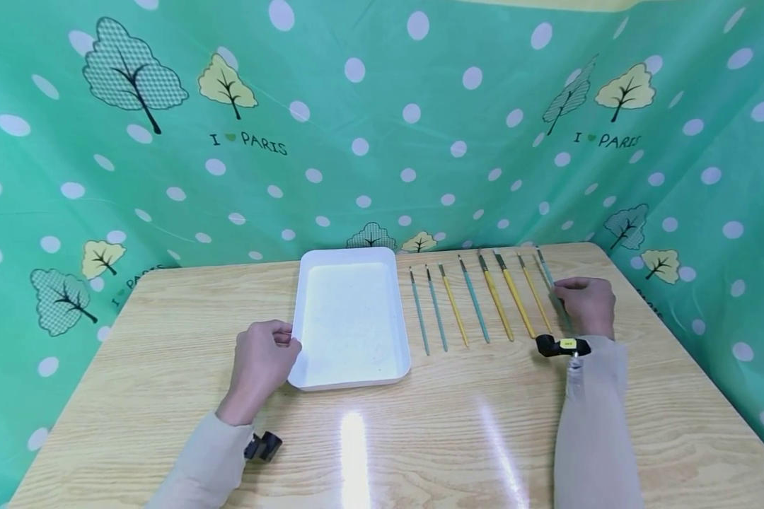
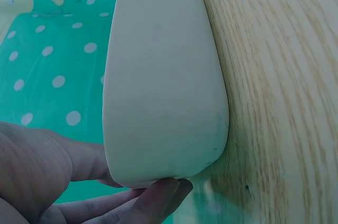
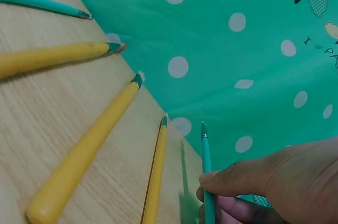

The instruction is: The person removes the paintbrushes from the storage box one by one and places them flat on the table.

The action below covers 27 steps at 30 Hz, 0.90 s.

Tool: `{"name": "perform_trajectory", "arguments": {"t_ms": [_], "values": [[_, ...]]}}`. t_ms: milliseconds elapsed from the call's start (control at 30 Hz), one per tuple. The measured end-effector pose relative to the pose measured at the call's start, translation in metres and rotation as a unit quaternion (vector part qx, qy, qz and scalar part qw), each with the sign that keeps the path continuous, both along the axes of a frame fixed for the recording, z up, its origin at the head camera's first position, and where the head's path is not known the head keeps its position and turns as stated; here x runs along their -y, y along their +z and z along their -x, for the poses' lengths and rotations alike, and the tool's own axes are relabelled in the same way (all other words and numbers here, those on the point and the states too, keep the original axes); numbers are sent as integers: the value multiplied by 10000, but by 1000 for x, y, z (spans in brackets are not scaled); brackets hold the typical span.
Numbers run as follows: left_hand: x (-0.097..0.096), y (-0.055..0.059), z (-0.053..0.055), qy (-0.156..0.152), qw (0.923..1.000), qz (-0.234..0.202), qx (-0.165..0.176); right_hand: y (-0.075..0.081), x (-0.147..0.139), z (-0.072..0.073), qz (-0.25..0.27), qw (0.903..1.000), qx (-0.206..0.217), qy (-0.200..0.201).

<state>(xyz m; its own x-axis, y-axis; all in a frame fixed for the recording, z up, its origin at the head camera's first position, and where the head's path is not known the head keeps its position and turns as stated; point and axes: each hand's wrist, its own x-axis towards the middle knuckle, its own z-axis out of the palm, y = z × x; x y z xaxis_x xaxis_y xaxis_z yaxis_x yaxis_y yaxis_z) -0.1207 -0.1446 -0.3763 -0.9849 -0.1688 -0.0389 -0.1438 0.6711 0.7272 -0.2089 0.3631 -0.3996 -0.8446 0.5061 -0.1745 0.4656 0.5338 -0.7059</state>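
My right hand (image 1: 586,304) pinches a teal paintbrush (image 3: 206,152) between thumb and fingers, at the right end of a row of brushes. Its tip points away from me, and in the right wrist view the brush stands off the wood with a shadow beside it. Nearest to it lies a thin yellow paintbrush (image 1: 535,293). At the left, my left hand (image 1: 264,360) grips the near left edge of a white rectangular tray (image 1: 350,385). In the left wrist view, thumb and fingertips hold the corner of the tray's wall (image 2: 163,76). Nothing lies inside the tray.
Several teal and yellow brushes lie side by side, including a thick yellow brush (image 1: 514,293) and a teal brush (image 1: 474,298). They rest on a wood-grain table (image 1: 458,438). A green dotted curtain (image 1: 331,162) hangs along the table's back and sides.
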Motion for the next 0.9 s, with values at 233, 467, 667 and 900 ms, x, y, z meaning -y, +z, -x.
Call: {"name": "perform_trajectory", "arguments": {"t_ms": [233,467,667,900], "values": [[1,-1,0,11,10000,12,33,-4,-2,-4,-149,9995,-208,172],[0,-1,1,24,10000,5,24,-8,1,-2,-431,9987,-251,109],[1,-1,0,-17,10000,21,67,-7,3,-5,-632,9977,-220,136],[5,4,0,-270,9995,152,83,16,6,-13,-701,9967,-370,182]]}}
